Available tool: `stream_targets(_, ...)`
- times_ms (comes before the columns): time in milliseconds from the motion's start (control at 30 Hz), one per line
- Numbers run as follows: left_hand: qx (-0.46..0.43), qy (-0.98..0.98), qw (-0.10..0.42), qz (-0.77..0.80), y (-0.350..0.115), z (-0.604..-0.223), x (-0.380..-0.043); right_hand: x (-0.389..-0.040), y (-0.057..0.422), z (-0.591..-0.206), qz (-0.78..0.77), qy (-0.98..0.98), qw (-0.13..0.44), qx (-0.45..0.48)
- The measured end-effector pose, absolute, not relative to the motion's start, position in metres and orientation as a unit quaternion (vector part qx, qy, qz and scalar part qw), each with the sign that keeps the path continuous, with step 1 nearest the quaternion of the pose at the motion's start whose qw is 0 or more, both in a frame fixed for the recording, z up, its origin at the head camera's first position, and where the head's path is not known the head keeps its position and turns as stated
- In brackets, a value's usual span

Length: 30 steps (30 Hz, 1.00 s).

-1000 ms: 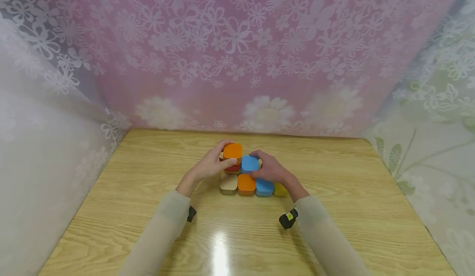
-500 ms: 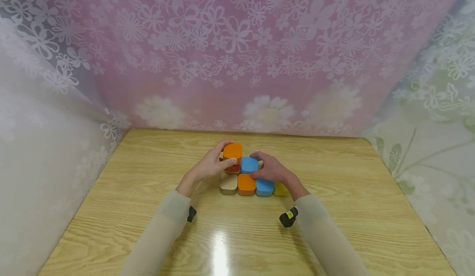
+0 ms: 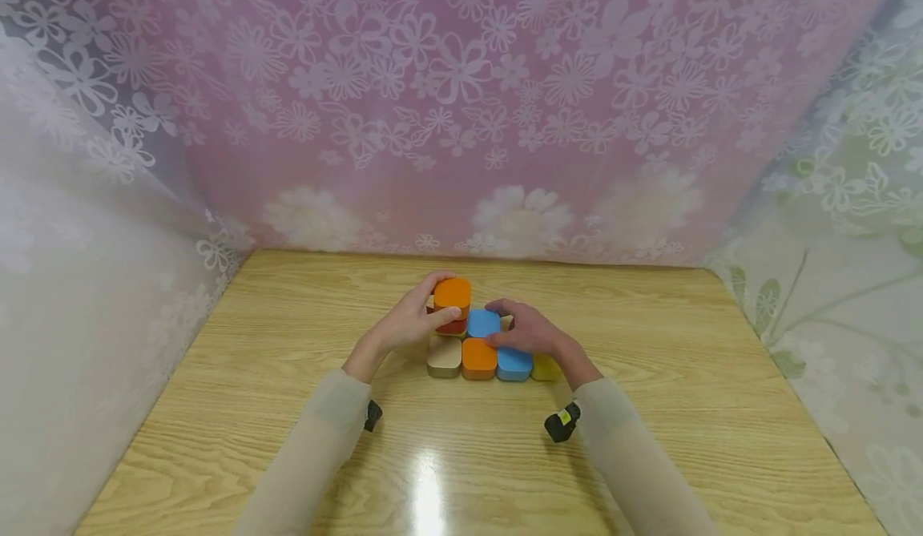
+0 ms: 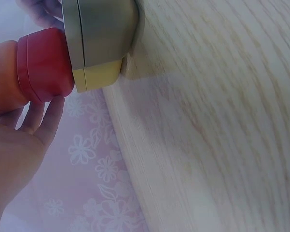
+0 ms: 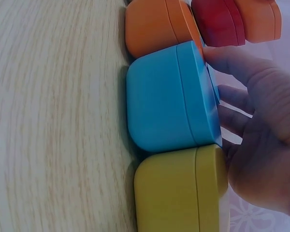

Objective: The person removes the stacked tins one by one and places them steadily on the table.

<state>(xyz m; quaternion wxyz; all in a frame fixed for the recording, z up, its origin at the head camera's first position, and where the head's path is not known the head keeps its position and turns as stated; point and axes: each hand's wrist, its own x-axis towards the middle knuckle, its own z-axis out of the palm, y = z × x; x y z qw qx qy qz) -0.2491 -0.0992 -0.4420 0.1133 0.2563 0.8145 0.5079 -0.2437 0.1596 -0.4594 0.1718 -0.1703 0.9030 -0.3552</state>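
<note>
My left hand (image 3: 404, 324) grips a stacked orange tin (image 3: 452, 291) and red tin (image 3: 452, 327), thumb in front and fingers behind. In the left wrist view a pale yellow tin (image 4: 99, 76) shows below the red one. With thumb and fingers, my right hand (image 3: 532, 330) holds a light blue tin (image 3: 483, 323) right of that stack. A front row runs left to right: beige tin (image 3: 444, 356), orange tin (image 3: 479, 357), blue tin (image 3: 514, 363), yellow tin (image 3: 546, 368). All are rounded squares with lids. The right hand partly covers the yellow tin in the head view.
The tins stand mid-way across a wood-grain table (image 3: 288, 408). A pink flowered curtain (image 3: 461, 135) hangs along its back edge, with pale flowered cloth (image 3: 108, 280) at both sides. A black wrist camera (image 3: 562, 423) sits at the right sleeve.
The blue tin in my right hand has shifted slightly down in the view, closer to the front row. My left hand and its stack have stayed put.
</note>
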Motion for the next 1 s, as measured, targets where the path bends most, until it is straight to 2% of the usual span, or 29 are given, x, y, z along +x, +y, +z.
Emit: stream_targets(1000, 0.261, 0.805, 0.118, 0.52, -0.1002, -0.4426, -0.2494, -0.2422, 0.1551, -0.461, -0.351, 0.905, 0.168, -0.168)
